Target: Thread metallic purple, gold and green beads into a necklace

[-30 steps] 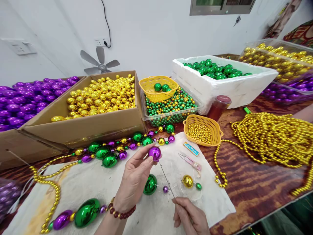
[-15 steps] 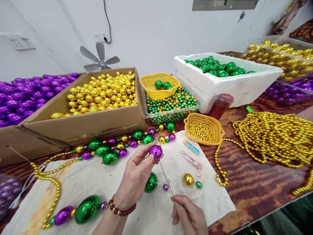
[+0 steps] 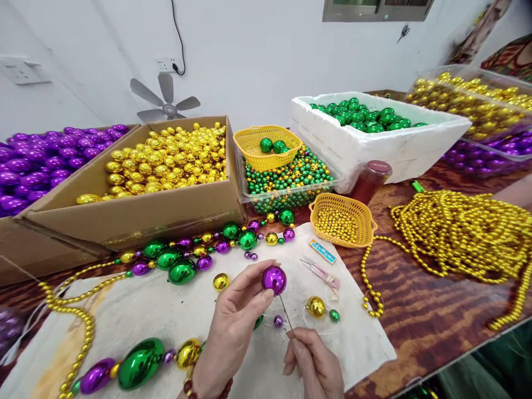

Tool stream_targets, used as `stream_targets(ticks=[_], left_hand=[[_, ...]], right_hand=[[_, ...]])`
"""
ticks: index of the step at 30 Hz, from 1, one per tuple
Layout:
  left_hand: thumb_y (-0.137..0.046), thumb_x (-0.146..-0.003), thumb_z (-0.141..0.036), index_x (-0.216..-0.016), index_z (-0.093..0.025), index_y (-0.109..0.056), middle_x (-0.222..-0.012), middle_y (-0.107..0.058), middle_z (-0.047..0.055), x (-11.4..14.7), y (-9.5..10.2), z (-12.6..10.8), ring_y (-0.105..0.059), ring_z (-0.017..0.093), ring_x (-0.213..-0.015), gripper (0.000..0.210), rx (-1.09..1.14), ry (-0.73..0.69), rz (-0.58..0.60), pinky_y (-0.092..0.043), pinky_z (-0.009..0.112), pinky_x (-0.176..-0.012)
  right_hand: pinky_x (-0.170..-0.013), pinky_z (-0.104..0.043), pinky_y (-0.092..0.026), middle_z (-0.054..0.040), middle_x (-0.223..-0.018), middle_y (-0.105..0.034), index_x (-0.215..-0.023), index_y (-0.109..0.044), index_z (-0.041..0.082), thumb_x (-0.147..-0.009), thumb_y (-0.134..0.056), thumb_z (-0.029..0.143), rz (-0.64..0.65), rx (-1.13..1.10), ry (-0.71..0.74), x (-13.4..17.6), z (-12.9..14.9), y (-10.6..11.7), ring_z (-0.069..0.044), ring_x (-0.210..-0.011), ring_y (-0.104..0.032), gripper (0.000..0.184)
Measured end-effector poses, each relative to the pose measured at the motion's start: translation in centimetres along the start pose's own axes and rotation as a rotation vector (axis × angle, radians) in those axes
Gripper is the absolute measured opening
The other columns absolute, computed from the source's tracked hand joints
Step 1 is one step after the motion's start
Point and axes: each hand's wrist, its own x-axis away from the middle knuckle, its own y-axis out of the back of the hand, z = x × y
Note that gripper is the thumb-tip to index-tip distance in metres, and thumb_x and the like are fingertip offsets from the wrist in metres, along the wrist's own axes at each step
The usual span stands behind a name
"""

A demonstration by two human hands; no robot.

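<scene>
My left hand [image 3: 235, 324] pinches a shiny purple ball bead [image 3: 275, 280] between thumb and fingers, above the white cloth [image 3: 162, 310]. My right hand [image 3: 313, 360] grips a long thin needle [image 3: 285, 310], whose upper end meets the underside of the purple bead; whether it is inside the bead I cannot tell. Between the hands lie a small purple bead [image 3: 278, 321] and a partly hidden green bead. A gold bead [image 3: 316, 306] and a small green bead [image 3: 334, 315] lie right of them. At lower left, a strand with a large green bead [image 3: 141, 363] runs behind my left wrist.
Boxes of purple beads [image 3: 50, 160] and gold beads [image 3: 166, 158] stand behind, beside a foam box [image 3: 394, 158] of green ones. Thread snips [image 3: 320, 272] lie on the cloth near a yellow basket [image 3: 366, 224]. Gold bead chains [image 3: 461, 233] are heaped at right, where another person's arm [image 3: 515, 193] reaches in.
My left hand has come down with the purple bead, closer to my right hand. Its underside now meets the needle. A gold bead left of my hand has come into sight.
</scene>
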Motion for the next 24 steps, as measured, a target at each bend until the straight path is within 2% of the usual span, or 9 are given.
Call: stream_targets(ticks=[6,14,20,24], left_hand=[[-0.066,-0.086,-0.024,-0.121,-0.027,-0.065,-0.129,-0.063,0.005,0.4,-0.3,0.1,-0.06,0.019,-0.11,0.036,0.017,-0.004,-0.064,-0.046,0.024,-0.094],[-0.068,-0.084,-0.023,-0.122,-0.025,-0.064,-0.127,-0.064,0.007,0.7,-0.1,-0.2,-0.06,0.021,-0.111,0.039,0.064,0.013,-0.071,-0.047,0.025,-0.094],[-0.064,-0.087,-0.025,-0.122,-0.025,-0.064,-0.129,-0.063,0.007,0.2,0.4,-0.3,-0.061,0.021,-0.112,0.035,0.169,0.055,-0.075,-0.047,0.026,-0.095],[-0.064,-0.086,-0.022,-0.123,-0.026,-0.064,-0.131,-0.062,0.007,0.5,0.7,-0.5,-0.061,0.022,-0.112,0.037,0.14,0.044,-0.038,-0.047,0.028,-0.096]], right_hand=[[-0.043,-0.019,-0.04,0.0027,-0.051,-0.061,-0.089,-0.064,0.019,-0.098,-0.045,0.035,-0.074,0.042,0.091,0.6,-0.9,-1.1,-0.01,-0.041,-0.056,0.026],[-0.045,-0.019,-0.041,0.0036,-0.053,-0.06,-0.09,-0.063,0.02,-0.097,-0.046,0.031,-0.103,0.053,0.064,0.3,0.1,-0.8,-0.01,-0.043,-0.057,0.021],[-0.048,-0.021,-0.041,0.0045,-0.053,-0.059,-0.09,-0.064,0.022,-0.096,-0.047,0.025,-0.069,0.169,0.237,0.2,0.5,-0.9,-0.009,-0.04,-0.053,0.019],[-0.044,-0.02,-0.04,0.0035,-0.054,-0.055,-0.088,-0.065,0.021,-0.097,-0.046,0.028,-0.046,0.141,0.16,-0.3,0.5,-0.5,-0.01,-0.041,-0.05,0.022]])
